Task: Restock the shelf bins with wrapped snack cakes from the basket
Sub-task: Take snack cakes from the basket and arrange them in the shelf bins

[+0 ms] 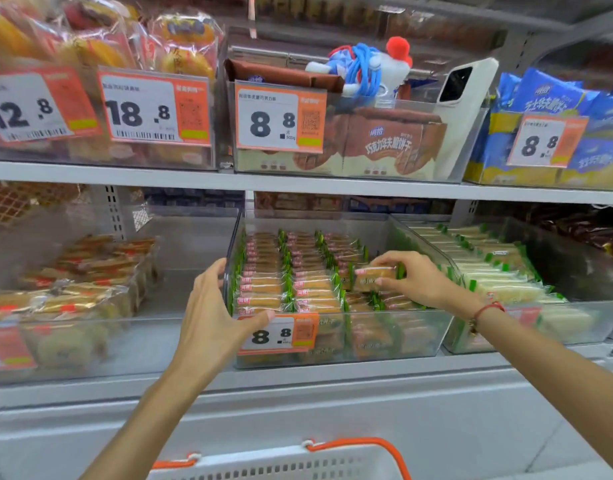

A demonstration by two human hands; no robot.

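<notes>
Head view. The left hand (213,308) braces the front-left corner of the clear middle bin (332,341), fingers curled over the side wall and thumb laid across the price tag (281,336). The right hand (414,277) pinches one wrapped snack cake (374,277) between thumb and fingertips, holding it low over the bin's right-hand row, where the stock sits lower than in the two full rows to its left. The basket (298,462), white with orange handles, lies at the bottom edge of the frame below the shelf (its contents are out of sight).

The step in hand is judged to be seating this cake in the right-hand row. To do it well, the cake should probably go in with its label facing the same way as its neighbours and its green wrapper ends in line with theirs, then be pressed back against the cakes behind so the row stays tight. The bracing hand is best kept on the corner, so the bin does not slide on the shelf.
</notes>
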